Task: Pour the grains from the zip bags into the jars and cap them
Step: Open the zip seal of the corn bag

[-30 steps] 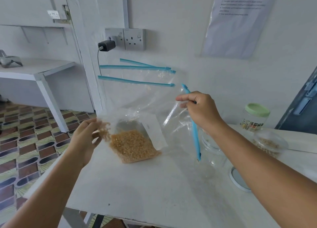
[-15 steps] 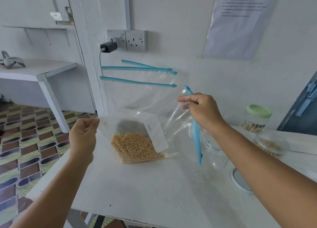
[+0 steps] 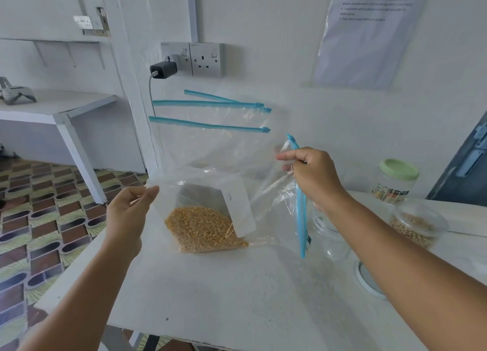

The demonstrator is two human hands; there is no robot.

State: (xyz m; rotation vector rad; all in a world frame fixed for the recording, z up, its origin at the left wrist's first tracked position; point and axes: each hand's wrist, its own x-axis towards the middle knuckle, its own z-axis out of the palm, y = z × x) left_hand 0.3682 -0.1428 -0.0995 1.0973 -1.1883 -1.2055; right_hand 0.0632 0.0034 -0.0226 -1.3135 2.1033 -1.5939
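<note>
While both forearms reach in over the white table, the zip bag is held up above its middle, turned sideways so its blue zip strip hangs down on the right. The yellow grains sit heaped in the bag's lowest corner, beside a white label. The left hand pinches the bag's left edge between thumb and curled fingers; the right hand is curled round the bag near the top of the zip strip. Right of the bag, an open glass jar stands on the table, with a round lid lying nearer. Farther right are a clear tub of grains and a green-capped jar. Behind the bag, more zip bags lean on the wall.
</note>
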